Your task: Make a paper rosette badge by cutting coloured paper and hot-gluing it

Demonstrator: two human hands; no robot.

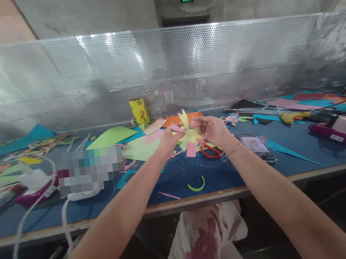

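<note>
Thumb and fingers of my left hand (167, 143) pinch a narrow pink paper strip (176, 127). Across from it, my right hand (214, 130) has curled fingers, their tips at a small pink paper piece (193, 122). Between the hands a pale yellow paper piece (184, 119) stands up above more yellow paper. A pink paper square (191, 149) is just below. Red-handled scissors (210, 151) lie under my right hand, their blades hidden. Near my right wrist is a phone (256, 148) with a lit screen.
Light green paper (112, 136), orange paper (172, 121) and a yellow packet (139, 111) lie toward the perforated metal screen (140, 74). A yellow glue gun (291, 118) is at right. A white power strip cable (64, 220) hangs over the front edge at left.
</note>
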